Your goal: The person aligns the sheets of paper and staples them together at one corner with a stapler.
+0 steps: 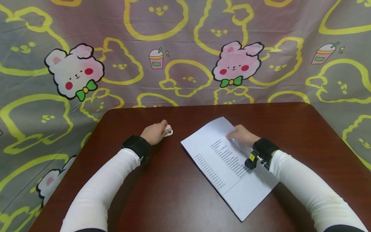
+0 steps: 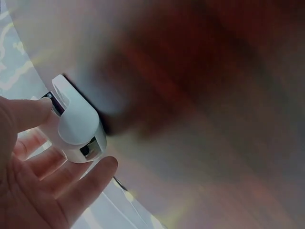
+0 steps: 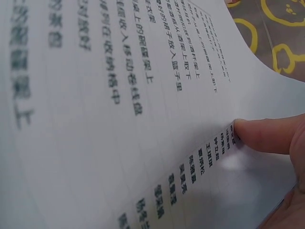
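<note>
At the table's left side, my left hand holds a small white and pale pink stapler. The left wrist view shows the thumb on one side of the stapler and the fingers around the other, with a metal part in its opening. To the right lies a stack of printed paper, turned at an angle. My right hand pinches the paper's far right edge. In the right wrist view the thumb presses on the bent sheet; the fingers beneath are mostly hidden.
Both hands work over a dark brown table with rounded far corners. Behind it hangs a patterned cloth with cartoon faces. A black band with a small camera sits on the right wrist, above the paper.
</note>
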Tool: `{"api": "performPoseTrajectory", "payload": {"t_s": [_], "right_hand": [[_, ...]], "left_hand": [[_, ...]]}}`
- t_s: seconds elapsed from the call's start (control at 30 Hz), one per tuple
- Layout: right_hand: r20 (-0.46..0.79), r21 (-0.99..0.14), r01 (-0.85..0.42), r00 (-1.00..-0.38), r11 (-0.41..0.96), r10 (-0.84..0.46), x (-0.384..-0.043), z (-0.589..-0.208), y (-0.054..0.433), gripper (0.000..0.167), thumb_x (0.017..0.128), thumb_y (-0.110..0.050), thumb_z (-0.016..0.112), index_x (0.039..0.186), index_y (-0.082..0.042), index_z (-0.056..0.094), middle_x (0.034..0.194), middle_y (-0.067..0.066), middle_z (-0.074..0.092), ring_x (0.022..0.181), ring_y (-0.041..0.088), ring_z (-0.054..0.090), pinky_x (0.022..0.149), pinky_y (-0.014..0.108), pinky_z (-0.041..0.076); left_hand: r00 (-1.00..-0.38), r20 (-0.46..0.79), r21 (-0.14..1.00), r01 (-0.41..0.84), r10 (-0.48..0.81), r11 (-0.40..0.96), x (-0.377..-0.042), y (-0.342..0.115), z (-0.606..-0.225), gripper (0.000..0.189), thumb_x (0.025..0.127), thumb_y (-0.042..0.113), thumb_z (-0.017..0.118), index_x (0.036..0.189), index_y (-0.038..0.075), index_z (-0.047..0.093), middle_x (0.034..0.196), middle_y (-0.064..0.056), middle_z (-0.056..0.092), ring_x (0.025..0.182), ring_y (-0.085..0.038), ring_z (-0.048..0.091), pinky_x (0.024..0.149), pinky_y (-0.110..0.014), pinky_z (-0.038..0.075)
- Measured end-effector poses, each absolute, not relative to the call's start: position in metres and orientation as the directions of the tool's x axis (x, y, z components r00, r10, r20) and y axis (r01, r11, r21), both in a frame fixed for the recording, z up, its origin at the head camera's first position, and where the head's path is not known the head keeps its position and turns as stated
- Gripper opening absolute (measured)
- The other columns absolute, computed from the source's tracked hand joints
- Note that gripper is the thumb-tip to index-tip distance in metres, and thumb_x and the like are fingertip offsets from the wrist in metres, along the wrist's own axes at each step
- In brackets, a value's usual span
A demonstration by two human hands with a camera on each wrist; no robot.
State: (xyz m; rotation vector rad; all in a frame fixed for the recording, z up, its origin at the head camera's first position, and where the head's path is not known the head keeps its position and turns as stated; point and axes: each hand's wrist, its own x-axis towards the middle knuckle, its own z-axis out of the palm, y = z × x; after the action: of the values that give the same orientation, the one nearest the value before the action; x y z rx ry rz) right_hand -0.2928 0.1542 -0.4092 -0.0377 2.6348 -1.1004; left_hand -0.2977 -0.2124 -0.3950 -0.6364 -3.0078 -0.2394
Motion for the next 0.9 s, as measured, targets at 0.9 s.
{"api": "performPoseTrajectory", "payload": {"t_s": [0.9], "right_hand": [[-0.269,-0.718,0.088,-0.95,0.69,-0.159,-0.295,-0.408,0.148,0.041,0.092,-0.02,0.065,0.127,0.001,0.058,0.112,0.016,0.064,0.097,0.033,0.06,0.089,0.041,0.044]], "left_hand": [[-0.867,0.04,0.256,0.489,0.496,0.834,-0.275,-0.168,-0.398,0.021,0.096,0.015,0.061,0.115,0.008,0.053,0.103,-0.01,0.065,0.085,-0.022,0.059,0.08,-0.042,0.05]]}}
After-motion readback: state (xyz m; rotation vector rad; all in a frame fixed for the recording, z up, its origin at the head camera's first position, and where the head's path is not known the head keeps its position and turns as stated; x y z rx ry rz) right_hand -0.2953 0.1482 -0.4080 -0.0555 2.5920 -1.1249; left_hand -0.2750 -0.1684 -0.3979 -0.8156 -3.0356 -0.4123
